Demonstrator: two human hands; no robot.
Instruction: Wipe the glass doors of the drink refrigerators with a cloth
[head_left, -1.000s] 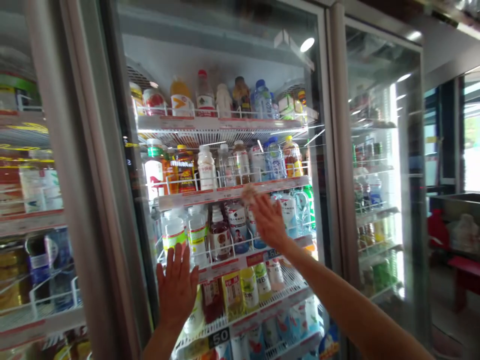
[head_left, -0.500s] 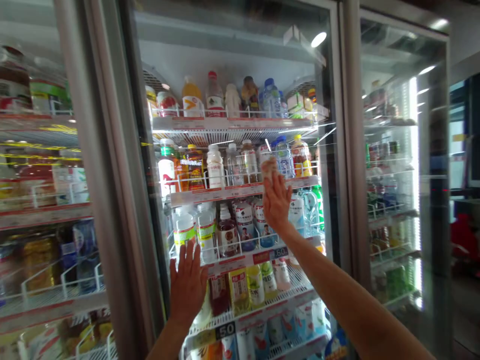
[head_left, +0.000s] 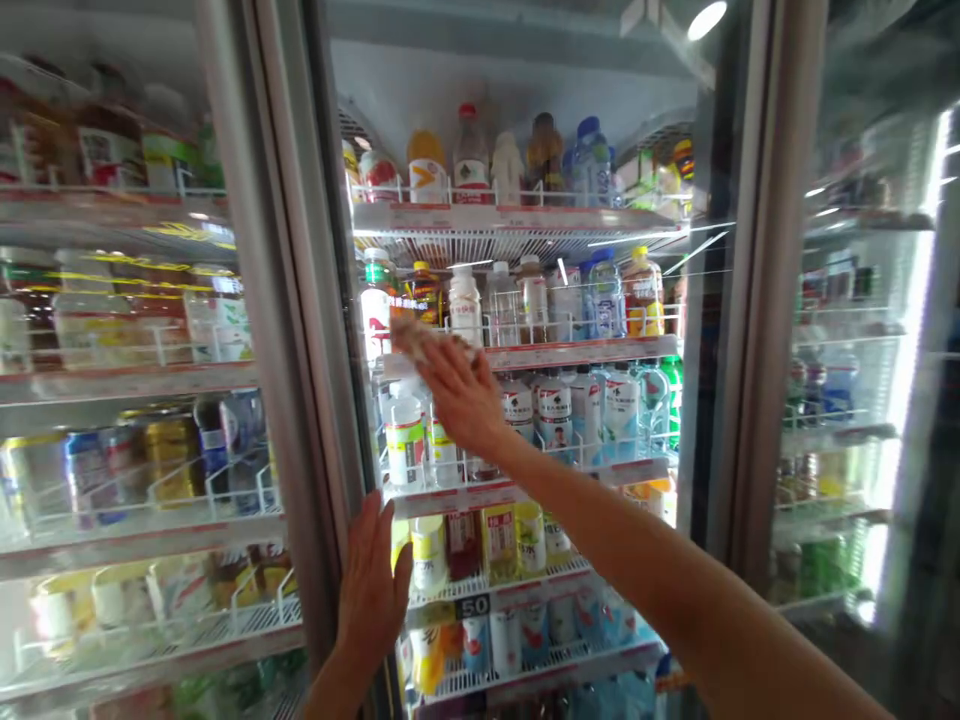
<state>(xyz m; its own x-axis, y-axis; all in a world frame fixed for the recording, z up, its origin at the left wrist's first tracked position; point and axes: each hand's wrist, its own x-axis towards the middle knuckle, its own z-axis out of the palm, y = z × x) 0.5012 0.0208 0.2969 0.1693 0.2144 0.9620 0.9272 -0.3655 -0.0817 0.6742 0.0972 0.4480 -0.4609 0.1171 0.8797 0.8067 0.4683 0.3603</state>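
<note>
My right hand (head_left: 463,395) presses a crumpled pale cloth (head_left: 409,332) under its fingertips against the glass door (head_left: 517,60) of a drinks fridge. The cloth is blurred and partly covered by the fingers. It lies in front of the second shelf, toward the left side of the pane. Lower left, my left hand (head_left: 370,575) has its fingers stretched upward and thumb apart, at the door's left edge beside the metal frame (head_left: 300,250). Nothing is held in it. Behind the glass stand rows of bottles, such as a white bottle (head_left: 465,305).
Another glass-fronted section with bottles and cans stands left of the metal frame. To the right, past a metal post (head_left: 780,300), is a further lit fridge section (head_left: 855,390). A price tag (head_left: 474,607) reading 50 hangs on a lower shelf.
My right hand has swept the cloth leftward across the glass. My left hand has shifted left to the door's edge. The view has turned left somewhat.
</note>
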